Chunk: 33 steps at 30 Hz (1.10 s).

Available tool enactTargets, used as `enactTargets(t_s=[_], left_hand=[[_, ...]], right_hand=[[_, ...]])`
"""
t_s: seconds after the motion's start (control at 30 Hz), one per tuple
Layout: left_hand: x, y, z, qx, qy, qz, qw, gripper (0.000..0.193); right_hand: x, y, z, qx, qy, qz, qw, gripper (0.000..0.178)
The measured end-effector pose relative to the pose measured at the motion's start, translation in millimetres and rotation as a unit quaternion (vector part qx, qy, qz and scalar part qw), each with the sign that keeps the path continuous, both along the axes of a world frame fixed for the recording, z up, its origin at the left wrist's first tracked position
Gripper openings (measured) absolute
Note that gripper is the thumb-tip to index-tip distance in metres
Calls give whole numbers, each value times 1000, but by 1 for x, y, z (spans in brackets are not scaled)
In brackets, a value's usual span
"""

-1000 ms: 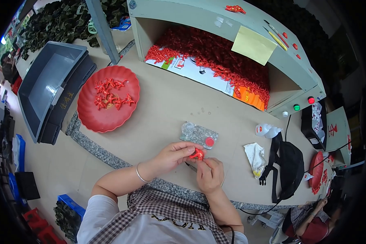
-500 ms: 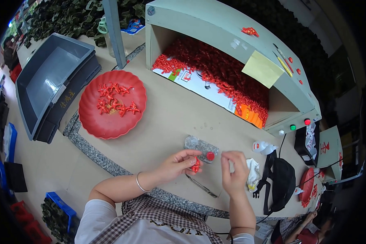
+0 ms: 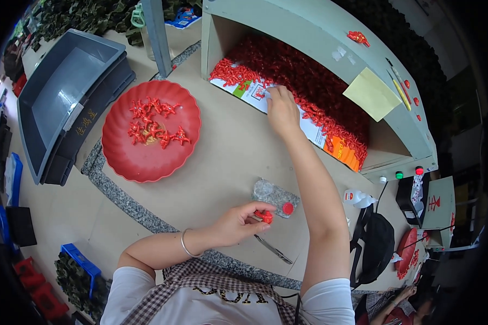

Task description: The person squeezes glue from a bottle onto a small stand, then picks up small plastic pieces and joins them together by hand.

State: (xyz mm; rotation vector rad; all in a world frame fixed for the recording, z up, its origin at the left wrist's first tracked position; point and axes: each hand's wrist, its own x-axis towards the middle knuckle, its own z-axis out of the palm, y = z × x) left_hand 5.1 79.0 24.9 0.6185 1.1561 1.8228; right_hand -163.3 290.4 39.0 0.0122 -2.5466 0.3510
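Observation:
My left hand [image 3: 244, 223] is closed in a pinch on a small red plastic figure piece [image 3: 265, 216], above the near part of the table. My right hand [image 3: 283, 111] is stretched forward to the front edge of a pale green box [image 3: 295, 24]. Its bent fingers reach in at the heap of small red plastic pieces [image 3: 331, 127]; the fingertips are hidden, so I cannot tell whether they grip one. Just beyond my left hand lies a speckled grey slab [image 3: 276, 196] with a red cap [image 3: 288, 208] on it. A slim metal tool [image 3: 274, 249] lies nearer me.
At the left a red scalloped plate [image 3: 146, 168] holds several red star-shaped figures. A grey plastic bin [image 3: 65, 103] stands beyond it. White bottles [image 3: 358, 198] and a black bag [image 3: 377, 246] lie at the right. A yellow paper [image 3: 371, 95] hangs from the box's front.
My right hand has moved from beside the slab forward to the heap in the box. My left hand stays near its place, still pinching the red piece.

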Motion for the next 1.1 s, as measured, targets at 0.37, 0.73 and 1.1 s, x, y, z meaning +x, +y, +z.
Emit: enactTargets(t_s=[0.37,0.73,1.1], left_hand=[[-1,-1,6,-64,77,35,994,37],[-3,2,1,-89,27,22,995,38],[-3,0,-2,-80,-7,9,997,31]], right_hand=[[-10,-3,-12,93,-110,-26,989,22],[-10,-9,-16,121,-76,39,989,22],[103,-1,59,-288,-24,81,954,9]])
